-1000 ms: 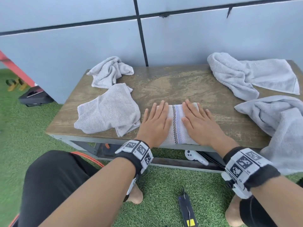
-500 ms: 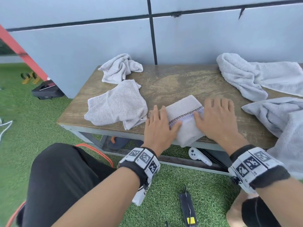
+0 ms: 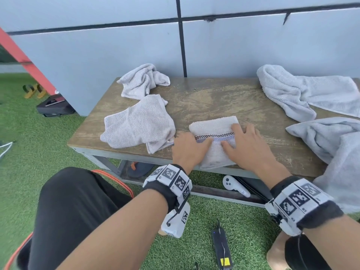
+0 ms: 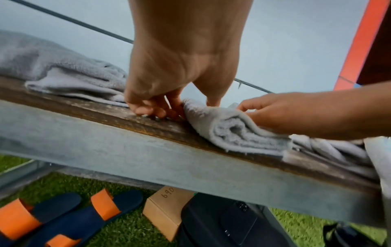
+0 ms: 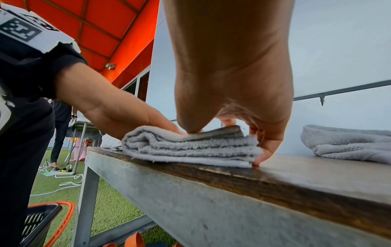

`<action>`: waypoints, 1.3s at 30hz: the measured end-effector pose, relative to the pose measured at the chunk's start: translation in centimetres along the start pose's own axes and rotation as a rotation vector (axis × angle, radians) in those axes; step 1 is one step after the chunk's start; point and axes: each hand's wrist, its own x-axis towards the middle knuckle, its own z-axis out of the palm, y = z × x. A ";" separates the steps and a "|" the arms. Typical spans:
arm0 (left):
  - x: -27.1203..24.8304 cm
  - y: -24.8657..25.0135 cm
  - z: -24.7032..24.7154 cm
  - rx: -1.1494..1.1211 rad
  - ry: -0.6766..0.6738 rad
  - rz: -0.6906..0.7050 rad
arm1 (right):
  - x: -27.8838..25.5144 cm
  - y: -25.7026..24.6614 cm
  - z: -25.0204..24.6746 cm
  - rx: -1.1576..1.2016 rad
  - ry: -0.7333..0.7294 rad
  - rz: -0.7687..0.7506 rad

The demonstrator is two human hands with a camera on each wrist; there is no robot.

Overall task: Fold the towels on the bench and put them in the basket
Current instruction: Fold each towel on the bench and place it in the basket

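Each bare forearm wears a black wrist strap (image 3: 167, 190) ringed with white blocks printed in black square codes, a white camera housing (image 3: 175, 221) under the left, above black trousers (image 3: 78, 211).

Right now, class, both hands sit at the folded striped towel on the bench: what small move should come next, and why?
Probably lift it. The striped towel already lies in neat stacked layers, the left hand and right hand flank its ends with fingertips at the bench surface, and the basket waits low on the person's left.
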 end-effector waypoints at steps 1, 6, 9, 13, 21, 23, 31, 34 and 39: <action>-0.1 0.3 -0.2 -0.102 -0.040 -0.017 | 0.0 -0.1 -0.2 0.019 -0.007 0.006; -0.3 2.5 -2.2 -0.387 -0.118 -0.016 | 0.2 -0.9 -1.0 0.189 -0.048 0.043; -0.7 3.6 -5.2 -0.428 -0.083 0.066 | 0.1 -2.2 -2.6 0.450 -0.092 0.047; -1.8 3.2 -12.2 -0.570 -0.054 0.125 | 0.1 -5.4 -5.1 0.877 -0.164 0.044; -8.0 -4.8 -29.0 -0.615 0.164 0.108 | 0.3 -20.7 -6.9 0.999 -0.316 -0.347; -10.0 -8.3 -32.1 -0.639 0.266 0.060 | 0.0 -25.2 -6.9 0.986 -0.328 -0.418; -13.5 -25.5 -33.4 -0.771 0.520 -0.278 | 0.3 -39.4 0.6 0.736 -0.520 -0.704; -13.2 -31.6 -30.3 -0.776 0.542 -0.418 | 2.1 -42.4 6.9 0.590 -0.634 -0.748; -13.6 -40.2 -24.1 -0.792 0.498 -0.596 | 3.4 -44.0 17.2 0.359 -0.862 -0.782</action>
